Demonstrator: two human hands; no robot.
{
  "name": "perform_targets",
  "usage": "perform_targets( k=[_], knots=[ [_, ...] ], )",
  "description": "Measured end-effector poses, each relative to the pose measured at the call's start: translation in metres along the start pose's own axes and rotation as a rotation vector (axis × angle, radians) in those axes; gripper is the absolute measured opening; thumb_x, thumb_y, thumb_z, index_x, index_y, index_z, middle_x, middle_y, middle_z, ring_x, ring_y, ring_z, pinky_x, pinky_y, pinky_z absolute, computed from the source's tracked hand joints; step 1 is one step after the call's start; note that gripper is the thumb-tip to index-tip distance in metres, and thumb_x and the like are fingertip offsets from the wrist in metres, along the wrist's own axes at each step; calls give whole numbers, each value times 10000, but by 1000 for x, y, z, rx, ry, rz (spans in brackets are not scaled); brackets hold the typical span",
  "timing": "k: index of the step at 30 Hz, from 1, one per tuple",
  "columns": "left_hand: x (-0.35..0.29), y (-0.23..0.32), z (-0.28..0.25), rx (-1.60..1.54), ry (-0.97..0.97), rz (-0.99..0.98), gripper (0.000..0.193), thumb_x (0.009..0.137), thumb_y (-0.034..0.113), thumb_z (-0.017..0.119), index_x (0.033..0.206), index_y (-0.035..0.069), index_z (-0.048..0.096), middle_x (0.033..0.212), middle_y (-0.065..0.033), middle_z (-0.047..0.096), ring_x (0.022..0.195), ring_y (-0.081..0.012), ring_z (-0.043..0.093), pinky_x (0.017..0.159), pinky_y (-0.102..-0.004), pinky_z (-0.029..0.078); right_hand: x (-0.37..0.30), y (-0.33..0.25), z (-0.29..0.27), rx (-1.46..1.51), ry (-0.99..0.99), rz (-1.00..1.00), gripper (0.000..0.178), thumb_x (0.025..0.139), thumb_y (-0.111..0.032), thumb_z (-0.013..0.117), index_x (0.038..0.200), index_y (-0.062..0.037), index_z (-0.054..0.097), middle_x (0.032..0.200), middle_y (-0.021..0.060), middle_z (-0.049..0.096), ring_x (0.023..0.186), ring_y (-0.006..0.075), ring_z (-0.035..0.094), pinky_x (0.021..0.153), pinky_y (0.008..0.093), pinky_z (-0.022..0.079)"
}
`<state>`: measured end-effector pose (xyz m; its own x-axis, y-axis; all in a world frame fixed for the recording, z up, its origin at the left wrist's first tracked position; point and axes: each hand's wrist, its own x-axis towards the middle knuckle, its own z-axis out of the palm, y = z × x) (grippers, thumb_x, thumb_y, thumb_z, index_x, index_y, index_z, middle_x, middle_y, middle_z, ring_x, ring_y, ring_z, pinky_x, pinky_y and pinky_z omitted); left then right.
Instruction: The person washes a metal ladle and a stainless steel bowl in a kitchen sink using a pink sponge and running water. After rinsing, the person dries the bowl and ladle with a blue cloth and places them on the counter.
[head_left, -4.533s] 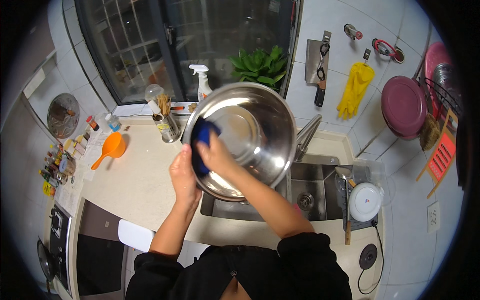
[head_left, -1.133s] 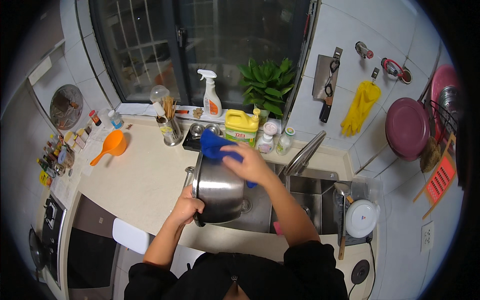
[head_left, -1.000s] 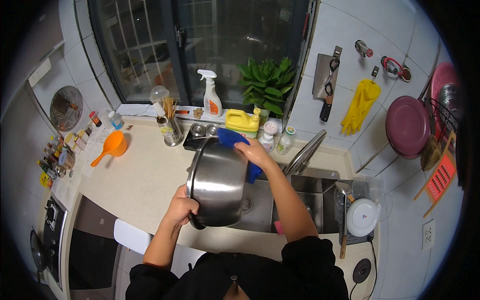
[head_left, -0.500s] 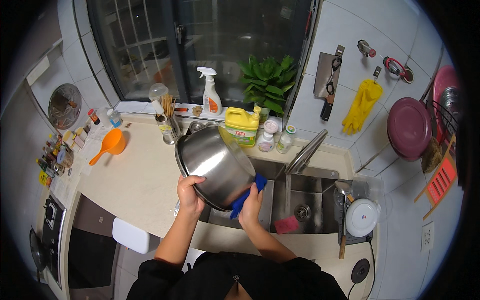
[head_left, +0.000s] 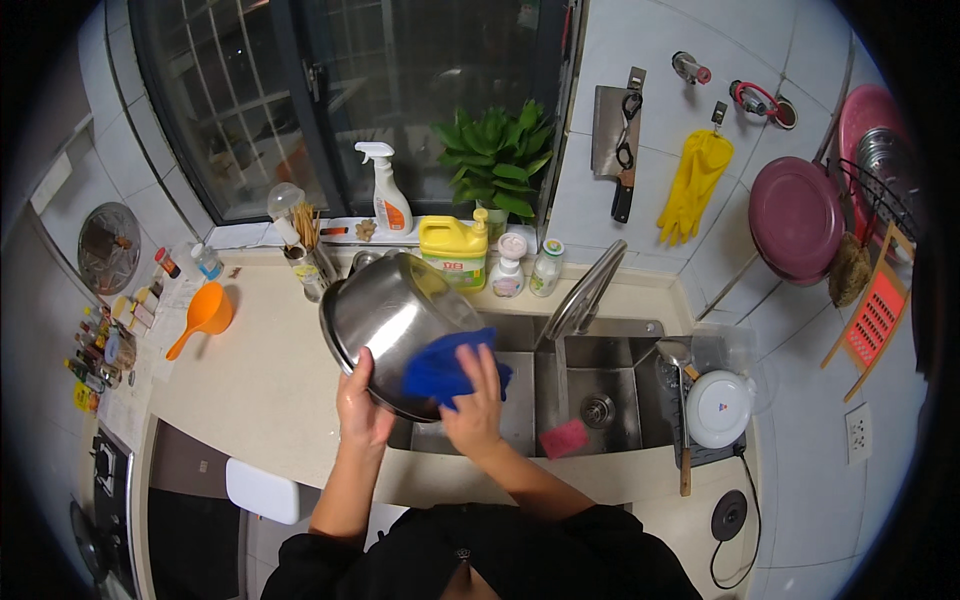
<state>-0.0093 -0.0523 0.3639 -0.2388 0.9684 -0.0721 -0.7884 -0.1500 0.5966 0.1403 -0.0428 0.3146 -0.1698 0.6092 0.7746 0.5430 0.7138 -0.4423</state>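
We seem to be wiping the steel pot [head_left: 395,310], tilted partly over the left basin [head_left: 517,405]; our left hand [head_left: 364,408] clasps its near rim; our right hand's [head_left: 474,408] fingers cover the blue cloth [head_left: 432,372], grip unclear; next probably calls for turning the pot.

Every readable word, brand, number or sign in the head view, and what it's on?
Yellow jug: label lettering, not transcribed here.
White spray bottle: print too small to read.
White pump bottle: print too small.
White dish: small coloured mark, unreadable.
Deep metal bowl, blue cloth: no text seen.
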Motion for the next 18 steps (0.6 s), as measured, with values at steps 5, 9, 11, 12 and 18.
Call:
perform_targets(
  k=[5, 9, 11, 12, 18],
  knots=[
    [1, 31, -30, -159, -179, -169, 419, 908, 262, 410, 1171, -64, 416, 1134, -193, 520, 977, -289, 560, 842, -398, 469, -12, 62, 2, 560, 143, 1095, 354, 904, -301, 428, 930, 39, 525, 836, 174, 601, 734, 245, 569, 694, 317, 430],
    [-15, 40, -46, -204, -209, -191, 399, 914, 233, 391, 1170, -73, 404, 1131, -213, 512, 1002, -310, 548, 820, -413, 493, 25, 11, -52, 496, 84, 783, 260, 901, -191, 450, 1028, 26, 518, 871, 72, 588, 770, 126, 518, 723, 258, 412],
    [-16, 40, -48, -138, -192, -196, 400, 913, 228, 396, 1170, -78, 399, 1129, -213, 512, 988, -311, 555, 807, -408, 500, 35, -2, -63, 471, 35, 572, 241, 883, -153, 468, 1038, 27, 516, 902, 83, 577, 789, 132, 523, 733, 268, 418],
    [-18, 37, -48, -91, -178, -186, 393, 905, 214, 414, 1173, -72, 397, 1123, -210, 515, 981, -302, 559, 807, -401, 500, 41, -11, -65, 413, -23, 422, 239, 858, -121, 497, 1043, 30, 514, 922, 107, 568, 823, 164, 535, 759, 294, 423],
    [-31, 25, -32, 40, -199, -154, 393, 854, 135, 509, 1181, -50, 395, 1104, -192, 526, 958, -272, 570, 801, -364, 497, 57, -14, -45, 210, -191, 71, 346, 798, -215, 569, 1039, 29, 525, 1122, 233, 483, 1112, 396, 410, 913, 413, 351]
  ],
)
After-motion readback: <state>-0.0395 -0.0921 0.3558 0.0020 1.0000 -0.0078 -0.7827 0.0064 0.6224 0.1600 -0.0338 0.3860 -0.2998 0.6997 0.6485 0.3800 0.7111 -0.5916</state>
